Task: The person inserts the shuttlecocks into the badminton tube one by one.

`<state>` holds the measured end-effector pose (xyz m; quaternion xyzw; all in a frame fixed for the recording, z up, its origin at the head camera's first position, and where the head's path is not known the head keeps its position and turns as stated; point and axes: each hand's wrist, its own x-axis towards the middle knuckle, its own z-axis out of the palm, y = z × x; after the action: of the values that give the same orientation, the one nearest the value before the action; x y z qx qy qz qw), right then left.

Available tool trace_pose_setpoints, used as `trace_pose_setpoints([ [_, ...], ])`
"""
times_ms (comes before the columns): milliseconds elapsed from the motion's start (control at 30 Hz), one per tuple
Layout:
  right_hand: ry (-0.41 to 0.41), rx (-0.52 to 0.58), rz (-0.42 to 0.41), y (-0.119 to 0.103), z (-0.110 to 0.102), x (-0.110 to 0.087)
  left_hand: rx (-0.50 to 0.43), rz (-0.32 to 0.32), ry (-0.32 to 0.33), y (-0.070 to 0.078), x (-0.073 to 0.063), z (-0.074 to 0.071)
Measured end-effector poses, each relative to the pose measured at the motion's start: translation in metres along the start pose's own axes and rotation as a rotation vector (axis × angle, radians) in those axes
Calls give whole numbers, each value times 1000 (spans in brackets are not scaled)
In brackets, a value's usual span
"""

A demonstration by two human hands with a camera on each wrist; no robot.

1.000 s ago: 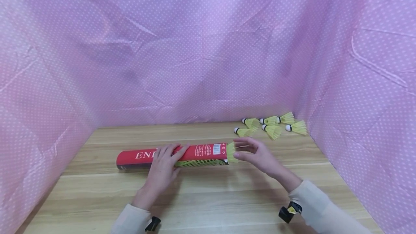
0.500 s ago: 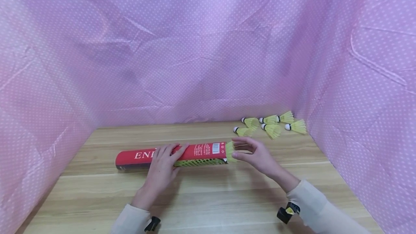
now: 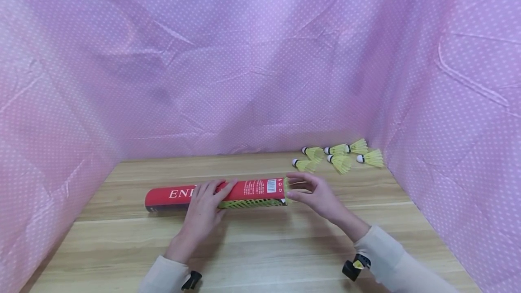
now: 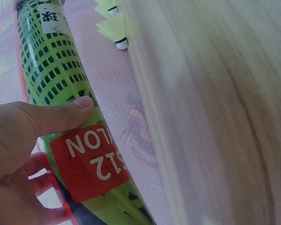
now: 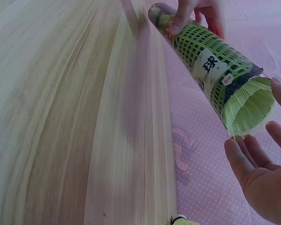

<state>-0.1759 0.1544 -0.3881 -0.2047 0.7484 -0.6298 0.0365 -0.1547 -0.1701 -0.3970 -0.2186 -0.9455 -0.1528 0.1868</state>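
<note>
A red and green shuttlecock tube [image 3: 215,195] is lain flat on the wooden table [image 3: 252,248], and its middle is gripped from above by the left hand [image 3: 203,211], thumb curled against the near side. At the tube's open end, the right hand [image 3: 313,193] is held with fingers loosely spread around the yellow-green shuttlecock [image 5: 250,108] whose skirt protrudes just past the rim; fingertips are seen at the skirt's edge, though actual contact cannot be told. Beyond the right hand, loose shuttlecocks [image 3: 338,157] are scattered near the pink dotted curtain [image 3: 260,58]. Bare tabletop is left nearer than both hands, up to the front edge.
</note>
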Motion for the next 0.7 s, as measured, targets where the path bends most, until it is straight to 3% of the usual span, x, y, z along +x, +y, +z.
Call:
trace_pose_setpoints([
  [700,-50,-40,29,0,-6,-5,19,24,13,-2,1,2],
])
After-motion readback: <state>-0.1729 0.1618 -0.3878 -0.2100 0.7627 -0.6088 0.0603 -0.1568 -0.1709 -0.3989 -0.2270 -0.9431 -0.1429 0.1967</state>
